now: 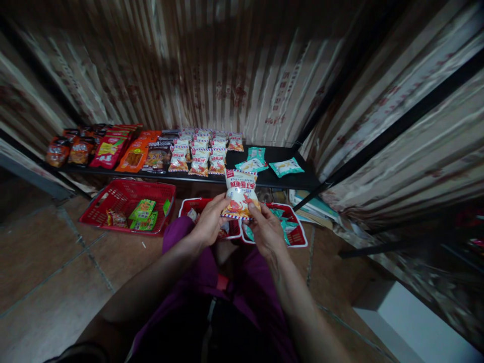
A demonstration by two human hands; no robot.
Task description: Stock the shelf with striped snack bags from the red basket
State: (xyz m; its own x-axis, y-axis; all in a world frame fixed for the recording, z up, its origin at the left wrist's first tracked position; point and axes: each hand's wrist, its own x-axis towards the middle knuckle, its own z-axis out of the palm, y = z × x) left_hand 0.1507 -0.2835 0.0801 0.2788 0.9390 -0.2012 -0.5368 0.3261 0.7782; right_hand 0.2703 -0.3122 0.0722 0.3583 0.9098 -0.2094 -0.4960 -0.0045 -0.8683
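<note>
Between my two hands is a white and orange snack bag [240, 194] with a striped edge, held up in front of the shelf. My left hand [209, 218] pinches its lower left side, and my right hand [267, 229] grips the lower right corner with the thumb on the front. Behind it, rows of matching snack bags [199, 160] stand on the black shelf [151, 175]. To their right lie several teal and white packets [286, 167]. Partly hidden below my hands are a red basket with a white rim [189, 200] and another basket of teal packets [303, 237].
Orange packets [138, 152], red packets [110, 148] and dark bags [81, 150] fill the shelf's left part. A red basket [91, 212] with green packets [143, 214] sits on the tiled floor. Black shelf posts [319, 189] slant at the right, near a white box [412, 322].
</note>
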